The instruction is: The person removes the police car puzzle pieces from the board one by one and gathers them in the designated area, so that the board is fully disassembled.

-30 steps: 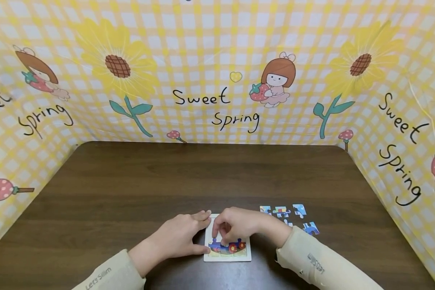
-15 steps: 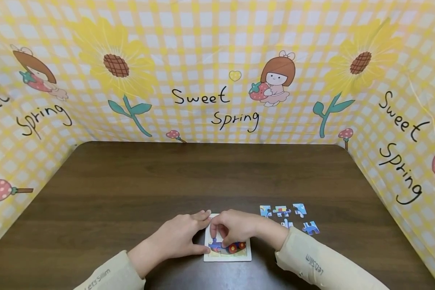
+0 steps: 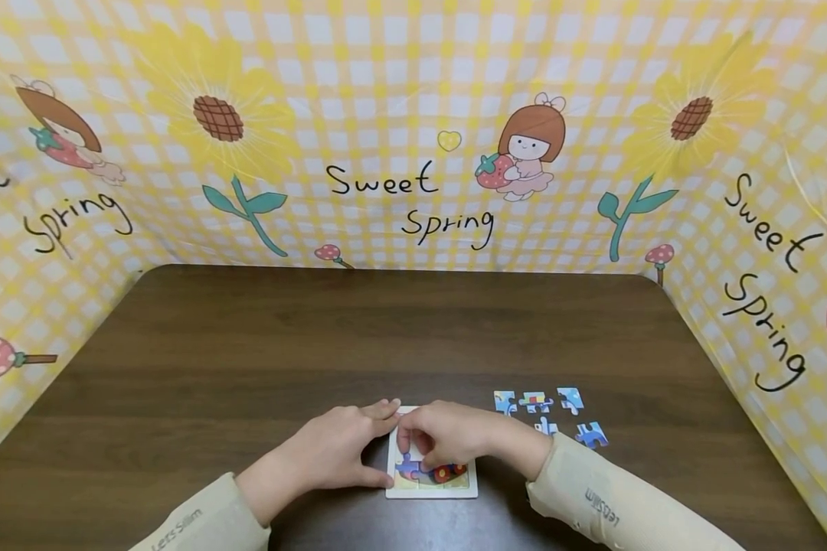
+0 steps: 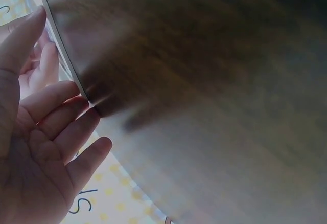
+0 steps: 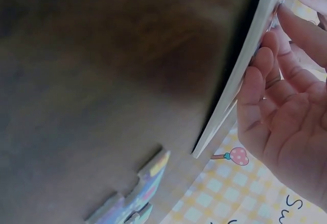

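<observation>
A square jigsaw puzzle board (image 3: 430, 494) with a pale rim lies near the table's front. Joined pieces with a blue and red vehicle picture fill its lower part. My left hand (image 3: 331, 448) rests along the board's left side, fingertips at the upper corner and thumb at the lower one. In the left wrist view its fingers touch the rim. Over the board, my right hand (image 3: 451, 432) has curled fingers, with index finger and thumb at a blue puzzle piece (image 3: 407, 465) in the lower left. The hand hides part of the board.
Several loose puzzle pieces (image 3: 536, 402) lie right of the board, near the right forearm; one piece (image 3: 592, 434) sits further right. The brown wooden table (image 3: 386, 329) stretches back to a yellow checked cloth (image 3: 386, 92) enclosing it on three sides.
My right hand has shifted slightly left and down over the board. The left hand stays at the board's left side. The loose pieces have not moved.
</observation>
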The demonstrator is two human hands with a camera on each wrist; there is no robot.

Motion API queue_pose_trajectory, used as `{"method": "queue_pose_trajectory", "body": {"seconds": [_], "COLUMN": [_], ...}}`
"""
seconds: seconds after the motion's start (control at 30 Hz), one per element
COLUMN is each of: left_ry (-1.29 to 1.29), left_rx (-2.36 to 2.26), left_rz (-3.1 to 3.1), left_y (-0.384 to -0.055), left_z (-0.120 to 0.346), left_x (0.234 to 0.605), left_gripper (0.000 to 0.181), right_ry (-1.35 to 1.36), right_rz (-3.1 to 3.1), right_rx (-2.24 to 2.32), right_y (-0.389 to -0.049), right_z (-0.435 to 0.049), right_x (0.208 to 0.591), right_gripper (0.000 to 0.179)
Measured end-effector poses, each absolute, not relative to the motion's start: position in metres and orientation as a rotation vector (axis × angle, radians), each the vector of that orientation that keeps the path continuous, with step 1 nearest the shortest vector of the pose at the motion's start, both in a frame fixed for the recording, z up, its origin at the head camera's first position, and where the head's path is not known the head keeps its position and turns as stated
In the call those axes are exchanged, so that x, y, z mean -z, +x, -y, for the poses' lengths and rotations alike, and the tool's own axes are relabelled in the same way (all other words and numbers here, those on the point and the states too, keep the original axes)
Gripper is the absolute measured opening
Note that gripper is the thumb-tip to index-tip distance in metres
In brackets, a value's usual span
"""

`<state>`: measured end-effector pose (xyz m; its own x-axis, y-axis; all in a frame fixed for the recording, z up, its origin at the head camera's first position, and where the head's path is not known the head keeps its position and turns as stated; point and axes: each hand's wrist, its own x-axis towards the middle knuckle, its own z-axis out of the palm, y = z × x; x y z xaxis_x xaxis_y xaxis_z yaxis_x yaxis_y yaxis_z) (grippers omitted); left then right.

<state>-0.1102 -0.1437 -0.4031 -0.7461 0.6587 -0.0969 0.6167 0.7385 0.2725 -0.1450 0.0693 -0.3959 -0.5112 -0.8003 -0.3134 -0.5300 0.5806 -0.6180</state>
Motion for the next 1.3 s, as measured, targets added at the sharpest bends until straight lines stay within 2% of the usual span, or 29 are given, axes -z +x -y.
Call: {"method": "queue_pose_trajectory", "body": {"seconds": [0.27, 0.67, 1.3], "left_ry": [1.016, 1.063, 1.032], "left_rx": [-0.344, -0.331, -0.340], "left_rz": [-2.764, -2.783, -2.778], "left_y": [-0.1092, -0.1093, -0.1090], "left_z": [0.1444, 0.1458, 0.1449], "left_x": [0.4038, 0.4017, 0.4053], "left_gripper": [0.080, 0.079, 0.079], "right_ry": [-1.078, -1.045, -1.006], "right_rz": [-2.221, -2.096, -2.025], "right_rx": [0.652, 0.905, 1.036], "right_y": [-0.1428, -0.1433, -0.1413], "right_z": [-0.0705, -0.0747, -0.0772], "right_x": [0.3947, 0.3945, 0.3964], "right_gripper": [0.024, 0.014, 0.014]}}
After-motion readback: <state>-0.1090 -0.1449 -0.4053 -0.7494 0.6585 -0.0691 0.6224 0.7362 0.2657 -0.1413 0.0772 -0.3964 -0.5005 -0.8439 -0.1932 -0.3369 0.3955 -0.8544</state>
